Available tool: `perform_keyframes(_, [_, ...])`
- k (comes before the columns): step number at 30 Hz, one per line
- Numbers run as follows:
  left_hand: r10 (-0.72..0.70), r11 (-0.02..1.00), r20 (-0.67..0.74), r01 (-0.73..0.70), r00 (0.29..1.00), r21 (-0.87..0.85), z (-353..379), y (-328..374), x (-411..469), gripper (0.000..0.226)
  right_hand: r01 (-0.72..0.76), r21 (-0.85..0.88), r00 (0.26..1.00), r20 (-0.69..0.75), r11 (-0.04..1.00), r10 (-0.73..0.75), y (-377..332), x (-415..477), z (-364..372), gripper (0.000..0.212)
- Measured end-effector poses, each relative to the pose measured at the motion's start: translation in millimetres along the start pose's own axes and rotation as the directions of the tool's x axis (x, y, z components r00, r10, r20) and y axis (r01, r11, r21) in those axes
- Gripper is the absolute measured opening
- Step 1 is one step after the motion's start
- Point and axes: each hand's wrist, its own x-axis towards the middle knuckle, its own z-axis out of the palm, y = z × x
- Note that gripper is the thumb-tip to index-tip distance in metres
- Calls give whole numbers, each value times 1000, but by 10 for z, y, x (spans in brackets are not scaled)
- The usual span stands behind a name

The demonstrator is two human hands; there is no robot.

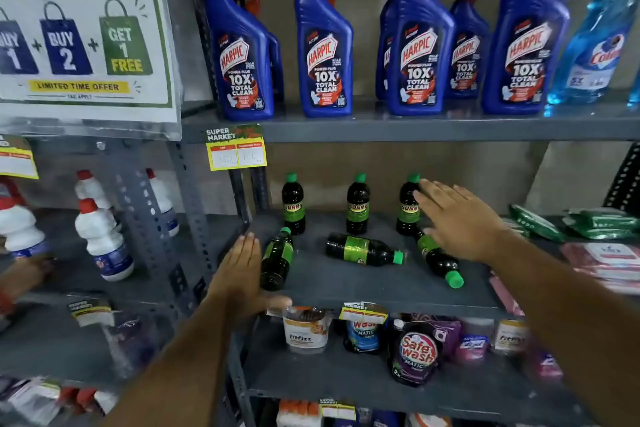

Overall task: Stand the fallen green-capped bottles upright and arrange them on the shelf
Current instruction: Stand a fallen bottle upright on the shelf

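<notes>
On the top shelf stands a row of blue toilet-cleaner bottles (323,45) with red caps, and at the far right a clear blue spray bottle (594,45). A promotional poster (79,28) hangs at upper left. A yellow price tag (236,151) is fixed to the shelf edge. White bottles (102,239) with red caps stand in the left bay. Below sit a white tub (306,331) and a purple detergent pouch (417,354). Green packets (602,222) lie at right.

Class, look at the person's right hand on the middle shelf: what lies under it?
Under the right hand lies a fallen green-capped bottle, cap towards the shelf's front. Its base end is covered by the hand.
</notes>
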Motion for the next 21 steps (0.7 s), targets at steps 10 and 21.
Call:
perform_keyframes(10, [-183,983,314,173,932,58,638,-397,570,167,-238,220,939,302,946,166,-32,311,743,72])
perform_keyframes(21, [-90,995,220,97,971,-18,1142,-656,865,133,-698,359,679,607,620,413,-119,171,1493,81])
